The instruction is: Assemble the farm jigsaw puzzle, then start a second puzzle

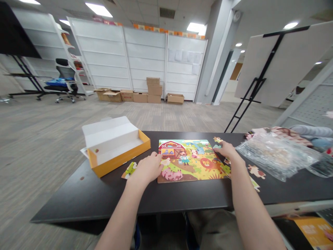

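Observation:
A colourful farm-scene puzzle board [192,161] lies flat on the black table [182,198], showing a red barn, a lion and pink pigs. My left hand [149,168] rests at the board's left edge, its fingers bent over the border; whether they hold anything is hidden. Beside that hand on the left is a green and orange puzzle piece [129,170]. At the board's upper right edge my right hand [225,150] has its fingertips on a small teal puzzle piece [216,147]. More loose pieces [256,171] lie to the right, partly behind my right forearm.
An open yellow box [119,161] with a white lid stands at the table's left. Clear plastic bags [278,156] and folded fabric [281,133] cover the right side. Beyond are cardboard boxes [154,91], a chair [63,81] and a black easel stand [249,93].

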{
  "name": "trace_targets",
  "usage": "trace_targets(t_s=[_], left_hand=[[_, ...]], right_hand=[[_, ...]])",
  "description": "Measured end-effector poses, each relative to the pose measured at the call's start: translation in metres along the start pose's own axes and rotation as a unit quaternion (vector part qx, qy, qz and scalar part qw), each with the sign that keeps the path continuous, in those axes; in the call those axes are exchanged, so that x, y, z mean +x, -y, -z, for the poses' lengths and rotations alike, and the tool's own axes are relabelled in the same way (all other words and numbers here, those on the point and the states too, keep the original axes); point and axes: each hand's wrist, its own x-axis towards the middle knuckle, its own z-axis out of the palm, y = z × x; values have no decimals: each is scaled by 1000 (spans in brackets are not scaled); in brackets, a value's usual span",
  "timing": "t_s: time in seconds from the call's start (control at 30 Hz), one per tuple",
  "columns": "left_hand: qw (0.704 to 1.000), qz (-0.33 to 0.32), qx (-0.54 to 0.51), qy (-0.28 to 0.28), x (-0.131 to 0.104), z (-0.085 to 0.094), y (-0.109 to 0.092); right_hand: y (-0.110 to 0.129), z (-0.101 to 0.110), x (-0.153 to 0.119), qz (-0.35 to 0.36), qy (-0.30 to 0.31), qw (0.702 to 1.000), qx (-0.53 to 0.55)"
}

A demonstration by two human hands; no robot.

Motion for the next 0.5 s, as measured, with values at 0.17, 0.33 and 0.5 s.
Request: trace_targets(t_s=[0.17, 0.33, 0.5], left_hand=[[1000, -3, -2, 0, 0, 1, -1], [1000, -4, -3, -2, 0, 0, 0], [1000, -6, -4, -5, 0, 0, 1]], right_hand=[[-3, 5, 1, -48, 44, 998, -5], [0, 16, -7, -54, -24, 998, 27], [22, 30, -13, -45, -118, 949, 290]])
